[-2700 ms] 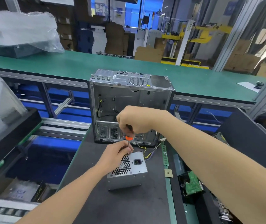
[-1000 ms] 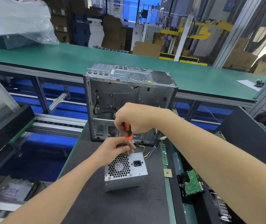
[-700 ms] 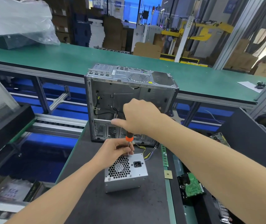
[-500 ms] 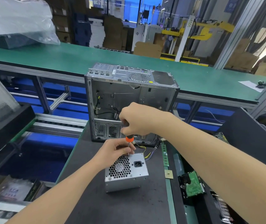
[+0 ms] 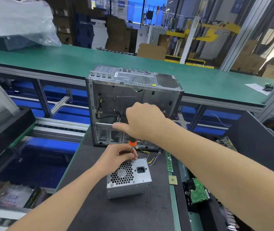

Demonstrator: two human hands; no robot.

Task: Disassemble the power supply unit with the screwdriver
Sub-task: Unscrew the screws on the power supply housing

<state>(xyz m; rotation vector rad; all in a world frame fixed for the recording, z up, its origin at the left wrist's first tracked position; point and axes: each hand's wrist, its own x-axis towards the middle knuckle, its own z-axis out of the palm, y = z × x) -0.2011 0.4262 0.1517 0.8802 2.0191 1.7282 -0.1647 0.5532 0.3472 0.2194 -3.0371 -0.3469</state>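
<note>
A silver power supply unit (image 5: 129,179) with a honeycomb fan grille and a black socket stands on the dark mat (image 5: 116,214). Its coloured wires (image 5: 151,160) trail behind it. A screwdriver (image 5: 132,145) with an orange and black handle stands upright over the unit's far top edge. My right hand (image 5: 142,121) grips the handle from above, thumb stretched out to the left. My left hand (image 5: 116,156) pinches the metal shaft just above the unit. The tip is hidden behind my fingers.
An open, empty computer case (image 5: 133,104) stands right behind the unit. A memory stick (image 5: 169,161), a small chip (image 5: 172,180) and a green circuit board (image 5: 197,192) lie to the right, next to a dark bin (image 5: 257,144). A green conveyor (image 5: 66,59) runs behind.
My right hand has turned on the handle, and the thumb now points out to the left. The left hand stays on the shaft and the unit has not moved.
</note>
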